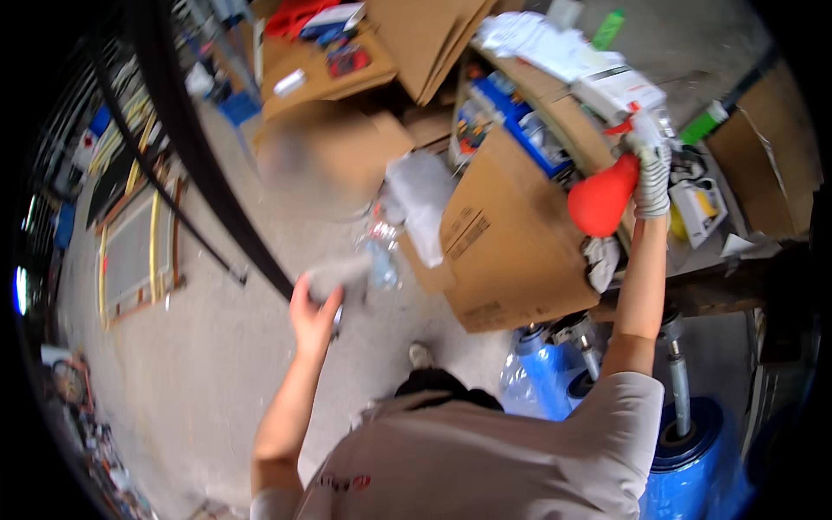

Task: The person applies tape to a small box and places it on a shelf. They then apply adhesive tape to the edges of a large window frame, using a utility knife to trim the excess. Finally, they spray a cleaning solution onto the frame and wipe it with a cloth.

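**Gloved hand up at bench, bare hand holding blurred grey item**

Fingers of R hand, in a striped work glove, curl shut on the neck of a red bulb-shaped thing, which hangs just below the glove, in front of the cluttered bench. L hand is bare, raised over the concrete floor, w/ a blurred grey object at its fingertips; exact grip can't be told. Big cardboard box sits btw the two arms.
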Demonstrator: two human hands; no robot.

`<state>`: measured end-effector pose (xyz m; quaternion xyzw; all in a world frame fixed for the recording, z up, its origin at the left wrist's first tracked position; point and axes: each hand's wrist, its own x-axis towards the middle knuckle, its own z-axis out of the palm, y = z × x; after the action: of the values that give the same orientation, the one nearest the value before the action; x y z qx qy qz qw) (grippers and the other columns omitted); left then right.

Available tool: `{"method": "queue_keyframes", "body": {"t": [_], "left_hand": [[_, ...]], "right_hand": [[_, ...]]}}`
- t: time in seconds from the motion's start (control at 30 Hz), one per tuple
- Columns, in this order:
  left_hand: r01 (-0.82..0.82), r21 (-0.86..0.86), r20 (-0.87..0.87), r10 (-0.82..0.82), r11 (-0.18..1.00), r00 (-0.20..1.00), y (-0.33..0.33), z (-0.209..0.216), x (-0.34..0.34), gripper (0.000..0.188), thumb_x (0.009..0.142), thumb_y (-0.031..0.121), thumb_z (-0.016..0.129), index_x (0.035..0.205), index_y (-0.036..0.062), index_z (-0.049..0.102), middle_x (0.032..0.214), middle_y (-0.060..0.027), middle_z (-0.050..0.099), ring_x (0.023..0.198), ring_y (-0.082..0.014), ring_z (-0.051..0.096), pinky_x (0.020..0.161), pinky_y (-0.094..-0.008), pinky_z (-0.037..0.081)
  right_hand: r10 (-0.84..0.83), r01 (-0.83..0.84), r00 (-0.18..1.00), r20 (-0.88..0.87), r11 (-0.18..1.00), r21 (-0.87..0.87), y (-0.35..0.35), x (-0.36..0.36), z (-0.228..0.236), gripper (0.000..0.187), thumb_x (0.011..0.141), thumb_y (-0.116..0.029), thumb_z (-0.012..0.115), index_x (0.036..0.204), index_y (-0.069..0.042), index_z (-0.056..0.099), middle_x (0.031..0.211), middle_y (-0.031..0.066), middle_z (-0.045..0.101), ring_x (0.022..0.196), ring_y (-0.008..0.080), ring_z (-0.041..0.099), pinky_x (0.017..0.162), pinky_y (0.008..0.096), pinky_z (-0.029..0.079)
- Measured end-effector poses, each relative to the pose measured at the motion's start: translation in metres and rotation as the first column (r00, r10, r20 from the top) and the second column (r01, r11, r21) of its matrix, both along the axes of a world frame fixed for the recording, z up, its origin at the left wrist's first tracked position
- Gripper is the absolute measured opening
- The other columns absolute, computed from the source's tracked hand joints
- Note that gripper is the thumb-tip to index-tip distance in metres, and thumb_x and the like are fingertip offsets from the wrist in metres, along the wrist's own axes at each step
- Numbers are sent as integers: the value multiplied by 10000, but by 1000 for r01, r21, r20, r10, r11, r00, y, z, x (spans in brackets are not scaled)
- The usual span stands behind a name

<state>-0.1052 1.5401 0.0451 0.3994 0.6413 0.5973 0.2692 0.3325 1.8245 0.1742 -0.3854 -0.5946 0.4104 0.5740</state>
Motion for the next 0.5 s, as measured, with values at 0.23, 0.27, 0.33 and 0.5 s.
{"method": "queue_keyframes", "body": {"t": [0.23, 0.27, 0.33, 0.5], "left_hand": [[243, -73, 35, -241, 967, 970, 35, -2, 23, 482, 764, -45, 607, 1231, 23, 510, 1048, -58, 616, 936, -121, 574, 822, -263, 463], [282, -81, 45, -279, 956, 959, 34, -4, 27, 504, 763, -58, 590, 1251, 32, 501, 1045, -59, 605, 912, -119, 573, 788, -260, 472], [325, -150, 71, -318, 934, 945, 33, 0, 36, 472, 766, -52, 584, 1227, 17, 513, 1037, -53, 620, 940, -119, 577, 825, -262, 462], [337, -132, -81, -349, 932, 934, 29, -19, 41, 461, 771, -63, 564, 1225, 7, 512, 1028, -55, 628, 934, -123, 586, 825, -260, 464]], "right_hand": [[428, -560, 673, 603, 828, 37, -128, -160, -107, 382, 772, -185, 596, 1116, -26, 555, 969, 132, 612, 859, 263, 608, 786, 349, 494], [575, -589, 618, 536, 790, -168, -142, -178, -113, 413, 772, -200, 604, 1140, -22, 547, 1045, 163, 603, 934, 297, 605, 824, 372, 483], [627, -618, 632, 455, 762, -193, -158, -206, -117, 384, 740, -144, 584, 1108, -38, 556, 946, 152, 614, 864, 326, 607, 776, 378, 496], [579, -542, 491, 651, 788, -293, -164, -226, -120, 250, 754, -159, 596, 983, -61, 573, 842, 146, 637, 778, 343, 613, 698, 400, 497]]}}
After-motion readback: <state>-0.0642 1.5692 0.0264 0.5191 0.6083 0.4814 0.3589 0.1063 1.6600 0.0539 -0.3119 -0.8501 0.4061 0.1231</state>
